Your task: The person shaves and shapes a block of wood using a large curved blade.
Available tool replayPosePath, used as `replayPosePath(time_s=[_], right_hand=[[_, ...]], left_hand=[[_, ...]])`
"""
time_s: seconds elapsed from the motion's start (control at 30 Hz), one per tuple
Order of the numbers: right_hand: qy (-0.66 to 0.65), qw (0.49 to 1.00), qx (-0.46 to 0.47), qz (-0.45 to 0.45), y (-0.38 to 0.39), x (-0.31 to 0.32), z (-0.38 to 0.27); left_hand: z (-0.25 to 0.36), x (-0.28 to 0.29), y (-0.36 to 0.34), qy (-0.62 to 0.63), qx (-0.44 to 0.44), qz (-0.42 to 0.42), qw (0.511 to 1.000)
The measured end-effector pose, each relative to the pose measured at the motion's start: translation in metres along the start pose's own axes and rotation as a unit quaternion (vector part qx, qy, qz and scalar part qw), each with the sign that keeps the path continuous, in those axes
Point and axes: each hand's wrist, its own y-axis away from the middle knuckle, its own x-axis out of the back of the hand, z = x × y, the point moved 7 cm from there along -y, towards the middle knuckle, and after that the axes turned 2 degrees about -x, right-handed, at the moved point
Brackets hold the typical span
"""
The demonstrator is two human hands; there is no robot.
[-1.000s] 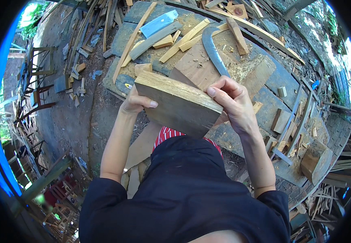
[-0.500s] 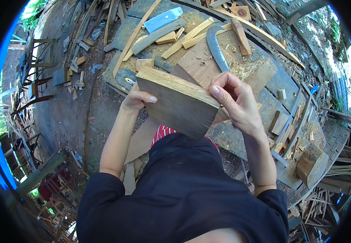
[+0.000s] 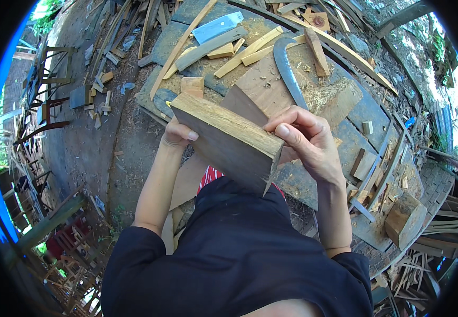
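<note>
A thick wooden board [image 3: 223,142] with a dark broad face and a pale, rough top edge is held tilted in front of my body. My left hand [image 3: 177,132] grips its left end, thumb on the dark face and fingers hidden behind. At the upper right corner, my right hand [image 3: 313,140] has thumb and fingers bent in a pinch against the edge. The board's right end looks splintered, with a thin point hanging at its lower corner. Just beyond the right hand, a curved blade [image 3: 288,74] lies on a large wooden block [image 3: 260,87].
The worktable [image 3: 160,58] carries wood strips, a blue-painted block [image 3: 218,27], sawdust and a wedge-shaped piece [image 3: 317,52]. A chunky block [image 3: 405,219] stands at its right end, near a long narrow frame saw or strip assembly [image 3: 379,169]. Scrap wood litters the ground around.
The board has turned so that more of its pale top edge and splintered right end shows. My right fingers have shifted slightly along the corner and spread a little.
</note>
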Motion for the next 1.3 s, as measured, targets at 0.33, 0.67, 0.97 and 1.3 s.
replayPosePath(time_s=[0.33, 0.67, 0.97, 1.3], right_hand=[[0.116, 0.985, -0.019, -0.124, -0.004, -0.015, -0.005], [-0.222, 0.962, -0.136, -0.08, 0.022, -0.024, 0.044], [0.087, 0.981, -0.06, 0.162, 0.004, -0.042, 0.039], [0.266, 0.949, 0.023, 0.167, -0.019, -0.063, 0.121]], left_hand=[[-0.003, 0.007, 0.016, -0.066, 0.044, 0.068, 0.995], [-0.022, 0.016, 0.008, 0.153, 0.011, 0.031, 0.988], [-0.006, -0.034, -0.06, -0.141, 0.005, 0.211, 0.967], [-0.009, -0.069, -0.069, -0.462, -0.104, 0.136, 0.87]])
